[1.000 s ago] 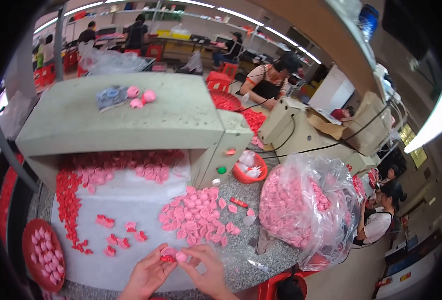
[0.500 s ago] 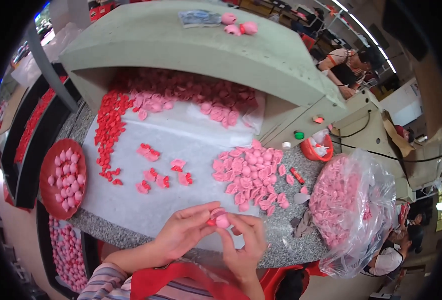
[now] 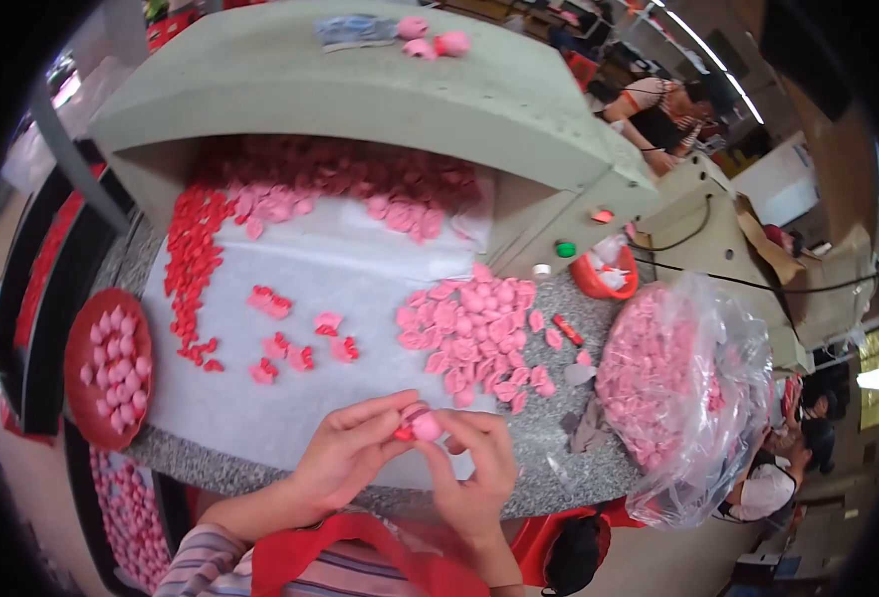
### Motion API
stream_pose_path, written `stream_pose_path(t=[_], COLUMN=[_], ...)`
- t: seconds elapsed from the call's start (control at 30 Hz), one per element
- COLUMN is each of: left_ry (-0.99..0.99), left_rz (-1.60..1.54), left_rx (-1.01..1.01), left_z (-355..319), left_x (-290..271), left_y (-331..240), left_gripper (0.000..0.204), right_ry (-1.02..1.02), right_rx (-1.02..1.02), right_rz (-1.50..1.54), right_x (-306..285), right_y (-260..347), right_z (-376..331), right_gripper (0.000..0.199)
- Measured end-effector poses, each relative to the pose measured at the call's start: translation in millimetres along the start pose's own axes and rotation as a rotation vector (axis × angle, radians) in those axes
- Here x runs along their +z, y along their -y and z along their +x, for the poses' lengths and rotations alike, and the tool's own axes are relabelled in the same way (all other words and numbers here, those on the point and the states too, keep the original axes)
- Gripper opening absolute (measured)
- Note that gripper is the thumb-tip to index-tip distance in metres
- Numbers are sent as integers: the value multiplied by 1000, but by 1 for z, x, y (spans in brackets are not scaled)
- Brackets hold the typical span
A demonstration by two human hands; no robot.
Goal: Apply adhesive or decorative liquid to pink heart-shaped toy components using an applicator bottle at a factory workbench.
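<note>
Close to the table's front edge, a small round pink piece with a red part [image 3: 425,427] is pinched between both hands. The fingertips of my left hand [image 3: 345,453] close on its red side. My right hand [image 3: 474,468] grips the pink side with thumb and fingers. Beyond them, several pink pieces with red trim [image 3: 270,301] lie spread on a white sheet [image 3: 230,418]. A heap of loose pink shell-like pieces [image 3: 469,323] is right of these. Small red pieces [image 3: 193,269] form a strip along the sheet's left side.
A pale green hooded machine [image 3: 350,95] arches over the far side. At left stands a red bowl [image 3: 79,393] of pink pieces; at right, a clear plastic bag [image 3: 743,348] of pink pieces and a small red basket [image 3: 591,281]. A person [image 3: 649,109] works at far right.
The whole view has shifted, so the table and machine appear a little further left. Both hands still pinch the same piece, with its pink side turned slightly more into view.
</note>
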State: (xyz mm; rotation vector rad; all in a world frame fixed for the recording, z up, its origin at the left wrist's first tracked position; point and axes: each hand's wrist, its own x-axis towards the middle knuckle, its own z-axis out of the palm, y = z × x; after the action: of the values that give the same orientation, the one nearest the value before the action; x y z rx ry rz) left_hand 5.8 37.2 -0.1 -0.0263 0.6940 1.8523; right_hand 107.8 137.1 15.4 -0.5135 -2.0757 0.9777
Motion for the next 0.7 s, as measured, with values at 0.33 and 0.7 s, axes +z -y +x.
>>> stream_pose_path(t=[0.33, 0.7], left_ry=[15, 26], left_rz=[9, 67], left_rx=[29, 49], left_z=[-7, -11], left_x=[-6, -6], left_y=[-1, 0], left_gripper=[32, 30], right_ry=[62, 42], right_rx=[-3, -63], right_rz=[-25, -14], right_x=[6, 8], right_y=[1, -5], right_z=[-8, -15], right_gripper=[31, 34])
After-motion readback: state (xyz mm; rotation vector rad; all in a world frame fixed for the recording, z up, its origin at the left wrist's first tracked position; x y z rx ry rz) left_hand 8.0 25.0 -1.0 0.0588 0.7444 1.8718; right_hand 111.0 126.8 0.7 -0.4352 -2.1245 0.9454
